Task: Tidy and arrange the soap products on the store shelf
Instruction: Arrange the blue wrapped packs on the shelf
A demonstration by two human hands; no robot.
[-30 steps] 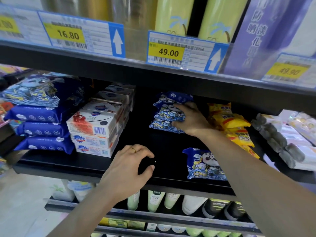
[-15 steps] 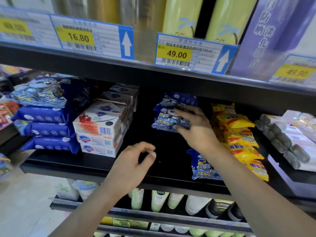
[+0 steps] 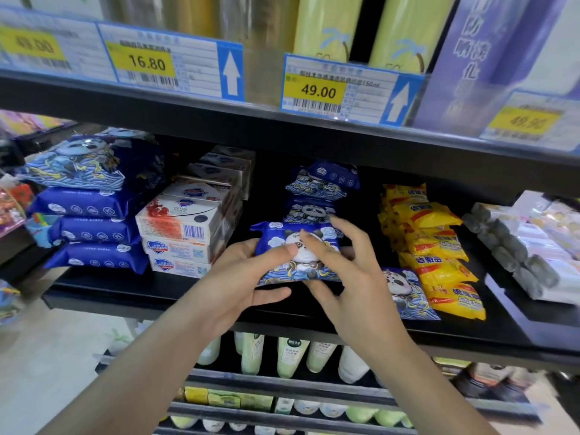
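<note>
left of the held panda pack [image 3: 298,252], the large blue packs [image 3: 94,229] and boxed safeguard soap [image 3: 180,233] stood stacked, judged already tidy. the left hand [image 3: 238,277] pinched the pack's left edge, thumb on its face and fingers curled beneath; the right hand [image 3: 348,277] steadied its right side with fingers spread. the pack was held above the shelf [image 3: 157,293], in front of the small panda stack [image 3: 320,193]. right of it, a loose panda pack [image 3: 408,293] and slumped yellow packs [image 3: 439,246] remained, apparently unsorted. overhead tags read 16.80 [image 3: 147,62] and 49.00 [image 3: 318,91].
</note>
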